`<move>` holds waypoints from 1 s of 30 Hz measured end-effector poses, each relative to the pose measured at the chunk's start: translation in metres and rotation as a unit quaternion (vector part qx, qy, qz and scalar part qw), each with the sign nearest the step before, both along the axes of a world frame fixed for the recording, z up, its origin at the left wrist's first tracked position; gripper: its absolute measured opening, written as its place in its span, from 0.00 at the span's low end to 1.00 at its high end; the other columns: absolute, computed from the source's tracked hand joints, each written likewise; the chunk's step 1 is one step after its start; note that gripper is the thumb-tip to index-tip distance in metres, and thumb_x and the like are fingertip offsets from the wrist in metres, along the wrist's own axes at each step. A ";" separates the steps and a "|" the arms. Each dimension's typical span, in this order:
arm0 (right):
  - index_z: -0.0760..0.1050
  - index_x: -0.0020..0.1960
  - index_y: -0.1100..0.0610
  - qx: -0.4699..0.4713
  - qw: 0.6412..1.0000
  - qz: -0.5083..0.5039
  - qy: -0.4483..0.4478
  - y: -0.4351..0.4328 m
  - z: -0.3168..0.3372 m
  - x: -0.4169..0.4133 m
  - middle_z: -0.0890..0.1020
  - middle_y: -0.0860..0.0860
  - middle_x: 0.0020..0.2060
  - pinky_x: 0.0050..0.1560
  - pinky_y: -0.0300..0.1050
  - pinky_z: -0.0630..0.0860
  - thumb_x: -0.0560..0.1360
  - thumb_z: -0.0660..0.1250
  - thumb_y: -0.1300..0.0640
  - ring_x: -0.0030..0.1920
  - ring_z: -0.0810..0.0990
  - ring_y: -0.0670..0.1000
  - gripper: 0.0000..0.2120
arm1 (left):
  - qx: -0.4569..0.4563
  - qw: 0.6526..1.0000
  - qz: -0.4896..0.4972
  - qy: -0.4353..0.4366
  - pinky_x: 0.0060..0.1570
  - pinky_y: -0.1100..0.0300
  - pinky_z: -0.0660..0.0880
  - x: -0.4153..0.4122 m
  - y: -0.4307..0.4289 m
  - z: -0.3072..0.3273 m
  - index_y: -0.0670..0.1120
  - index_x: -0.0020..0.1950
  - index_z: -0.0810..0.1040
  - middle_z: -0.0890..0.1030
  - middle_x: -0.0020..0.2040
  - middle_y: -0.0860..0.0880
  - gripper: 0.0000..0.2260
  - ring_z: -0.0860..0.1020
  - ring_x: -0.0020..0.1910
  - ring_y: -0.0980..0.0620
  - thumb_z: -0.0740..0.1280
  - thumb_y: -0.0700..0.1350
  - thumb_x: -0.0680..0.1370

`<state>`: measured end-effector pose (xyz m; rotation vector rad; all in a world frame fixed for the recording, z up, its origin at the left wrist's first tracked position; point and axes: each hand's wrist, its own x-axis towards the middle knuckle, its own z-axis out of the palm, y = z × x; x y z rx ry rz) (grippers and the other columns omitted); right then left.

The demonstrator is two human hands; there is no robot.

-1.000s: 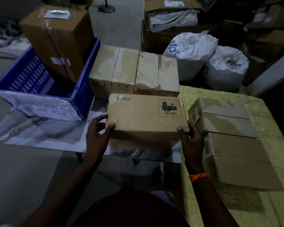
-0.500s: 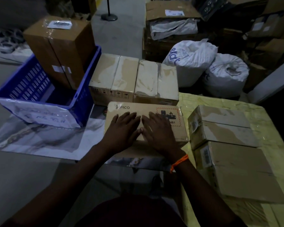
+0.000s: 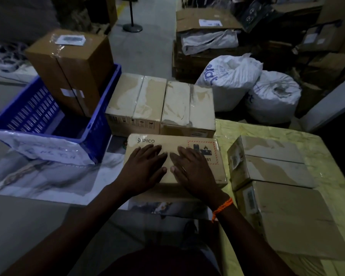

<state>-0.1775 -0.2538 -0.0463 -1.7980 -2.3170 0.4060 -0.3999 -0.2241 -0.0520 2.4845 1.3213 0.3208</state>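
Both grips lie flat on the top face of the PICO box [image 3: 173, 141], fingers straight and a little spread, curled round nothing. The left grip [image 3: 145, 166] presses the left-middle of the top. The right grip [image 3: 193, 172] presses the middle-right and partly covers the red-bordered hazard label [image 3: 211, 145]. Their thumbs and forefingers come very close, and whether they touch cannot be told. An orange thread [image 3: 222, 208] circles the right wrist.

The box rests on the marble-patterned bench [image 3: 48, 176], at its near right part, just beside the yellow-covered bench [image 3: 327, 176]. Just beyond it, on the far side, two taped cartons [image 3: 159, 102] stand side by side. To the left a blue crate [image 3: 32, 108] holds a tall brown carton [image 3: 72, 72]. To the right two flat cartons [image 3: 277, 166] lie on the yellow cover.
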 end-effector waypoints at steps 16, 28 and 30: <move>0.41 0.85 0.45 -0.018 0.994 -0.053 -0.098 0.006 -0.015 0.043 0.42 0.49 0.84 0.81 0.57 0.38 0.79 0.34 0.31 0.84 0.41 0.53 0.37 | 0.028 0.996 0.033 0.072 0.81 0.45 0.45 -0.017 0.006 -0.022 0.50 0.84 0.49 0.45 0.83 0.49 0.34 0.44 0.83 0.50 0.40 0.66 0.83; 0.74 0.65 0.51 -0.090 0.870 -0.338 0.346 0.026 0.005 0.056 0.85 0.53 0.58 0.49 0.48 0.83 0.78 0.73 0.46 0.51 0.86 0.50 0.19 | -0.173 0.906 0.249 -0.295 0.66 0.45 0.74 -0.021 0.013 -0.011 0.57 0.76 0.60 0.73 0.72 0.49 0.42 0.74 0.68 0.49 0.68 0.73 0.68; 0.76 0.62 0.50 -0.093 0.865 -0.342 0.355 0.024 0.002 0.062 0.86 0.49 0.53 0.52 0.53 0.85 0.74 0.74 0.41 0.49 0.86 0.48 0.21 | -0.183 0.900 0.243 -0.314 0.66 0.46 0.74 -0.023 0.009 -0.010 0.57 0.77 0.60 0.74 0.71 0.51 0.42 0.74 0.67 0.50 0.72 0.68 0.68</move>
